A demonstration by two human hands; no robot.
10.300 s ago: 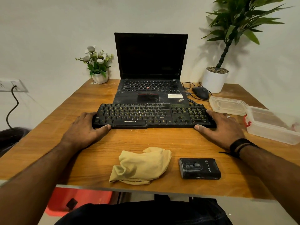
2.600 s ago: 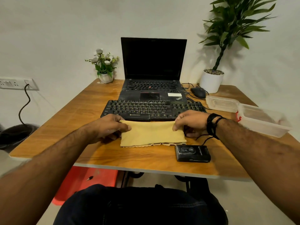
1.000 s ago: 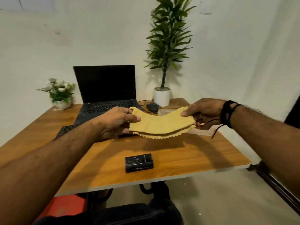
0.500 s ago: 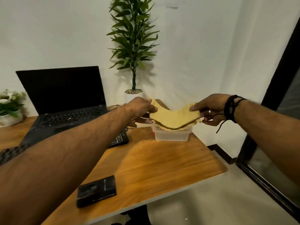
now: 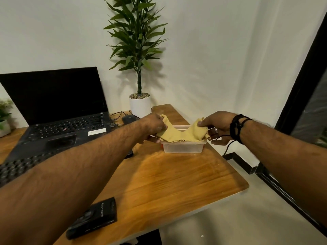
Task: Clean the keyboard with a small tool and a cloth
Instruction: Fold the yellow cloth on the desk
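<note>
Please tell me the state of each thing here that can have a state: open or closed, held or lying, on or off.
Cloth: held at both ends, middle sagging into the container.
Plastic container: open, no lid on it.
Laptop: lid open, screen dark.
Left hand: closed on the cloth.
Right hand: closed on the cloth.
Black case: lying closed near the table edge.

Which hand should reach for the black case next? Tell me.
Left, probably. The left hand and right hand both pinch the cloth, but the black case lies on the left arm's side.
</note>
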